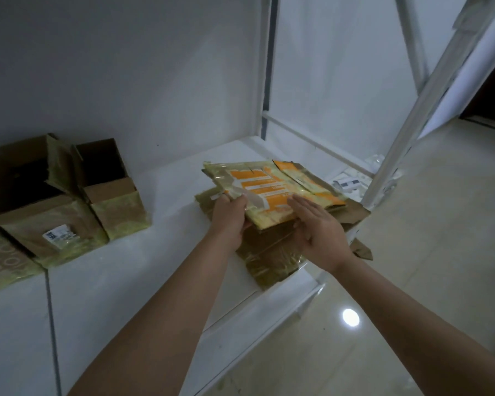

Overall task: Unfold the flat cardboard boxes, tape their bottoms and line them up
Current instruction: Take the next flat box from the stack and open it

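At the left edge of the frame three opened brown cardboard boxes stand in a row on the white shelf top (160, 252): a large open brown box with a white label (40, 212) in the middle, a smaller open brown box wrapped in yellowish tape (112, 192) touching its right side, and a patterned box (3, 258) cut off by the lower left edge. Whether their bottoms are taped cannot be seen from here, though they look assembled and lined up.

In the centre of the frame lies a stack of flattened brown cardboard boxes (272, 252) near the shelf's right end, partly overhanging it. On top rests a flattened yellow and orange printed cardboard box (283, 192), strips of clear tape stuck across it. The person's left hand (229, 221) grips the near left corner of this top box, thumb over the printed face and fingers curled beneath. The right hand (317, 230) rests flat beside it, fingers straight and together, touching the box's near right edge.

The work seems partly done: several flat boxes remain, and the top one is just being taken up, not yet unfolded. No tape dispenser is visible.
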Tool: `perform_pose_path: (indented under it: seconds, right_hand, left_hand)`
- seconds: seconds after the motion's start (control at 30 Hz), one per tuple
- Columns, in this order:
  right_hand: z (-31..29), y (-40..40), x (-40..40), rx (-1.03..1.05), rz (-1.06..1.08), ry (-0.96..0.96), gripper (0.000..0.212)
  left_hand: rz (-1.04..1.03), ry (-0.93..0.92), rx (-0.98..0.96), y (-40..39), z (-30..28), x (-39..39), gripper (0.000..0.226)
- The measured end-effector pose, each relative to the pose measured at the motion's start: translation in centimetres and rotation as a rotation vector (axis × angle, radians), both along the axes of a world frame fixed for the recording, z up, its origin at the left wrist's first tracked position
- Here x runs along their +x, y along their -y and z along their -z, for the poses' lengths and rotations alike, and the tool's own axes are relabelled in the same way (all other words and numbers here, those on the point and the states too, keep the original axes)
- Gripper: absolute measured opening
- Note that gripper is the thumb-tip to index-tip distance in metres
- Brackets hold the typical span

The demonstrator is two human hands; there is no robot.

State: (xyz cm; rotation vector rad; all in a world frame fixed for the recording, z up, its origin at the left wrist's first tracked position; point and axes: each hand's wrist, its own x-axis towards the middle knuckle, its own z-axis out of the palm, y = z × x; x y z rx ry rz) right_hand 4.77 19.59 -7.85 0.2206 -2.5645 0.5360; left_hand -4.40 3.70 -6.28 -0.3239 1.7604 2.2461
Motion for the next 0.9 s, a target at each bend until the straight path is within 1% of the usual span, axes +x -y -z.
perform_pose_path:
  seconds: [0.07,0.17,0.23,0.27,0.3,0.33,0.4,0.43,0.5,0.6,0.7,0.8,0.9]
  right_hand:
    - [-0.2,-0.3,0.0,-0.005,0.038,-0.063,0.05]
    - [-0.2,-0.3,-0.4,0.026,0.1,-0.2,0.039]
    - [0.3,-0.3,-0.6,0.04,0.158,-0.231,0.031]
    - [0.6,-0.4,-0.8,0.057,0.182,-0.198,0.028]
    - [1.1,-0.4,-0.9,0.082,0.198,-0.108,0.026]
    - [1.8,-0.4,-0.9,0.115,0.206,0.03,0.029]
    - [3.4,-0.2,-0.9,0.181,0.178,0.377,0.051]
    - [4.2,0.0,-0.9,0.202,0.146,0.513,0.06]
    - [5.4,0.4,-0.8,0.21,0.08,0.676,0.068]
    - [5.7,0.8,-1.1,0.151,0.058,0.735,0.068]
    - [5.2,1.0,-1.4,0.14,0.063,0.765,0.068]
    - [4.9,1.0,-1.6,0.154,0.063,0.785,0.068]
    - [4.5,1.1,-1.8,0.178,0.07,0.8,0.068]
  left_hand:
    - [-0.025,-0.017,0.039,0.1,-0.7,-0.1,0.027]
    - [-0.055,-0.048,0.052,0.5,-2.2,-0.1,0.03]
    - [-0.054,-0.086,0.043,1.2,-3.1,-0.2,0.029]
    - [-0.055,-0.101,0.033,1.5,-3.4,-0.3,0.029]
    - [-0.057,-0.111,0.021,1.9,-3.7,-0.3,0.029]
    - [-0.058,-0.116,0.014,2.2,-3.8,-0.3,0.029]
    - [-0.06,-0.115,0.003,2.7,-3.8,-0.1,0.029]
    - [-0.059,-0.117,-0.014,2.9,-3.6,0.1,0.029]
    - [-0.064,-0.139,-0.06,3.2,-3.3,0.5,0.028]
    - [-0.111,-0.179,-0.075,3.8,-3.4,0.8,0.025]
    - [-0.23,-0.252,-0.095,5.4,-5.3,0.2,0.014]
    - [-0.29,-0.329,-0.071,8.1,-8.2,-0.7,0.017]
    - [-0.249,-0.359,-0.095,9.9,-9.0,-0.2,0.027]
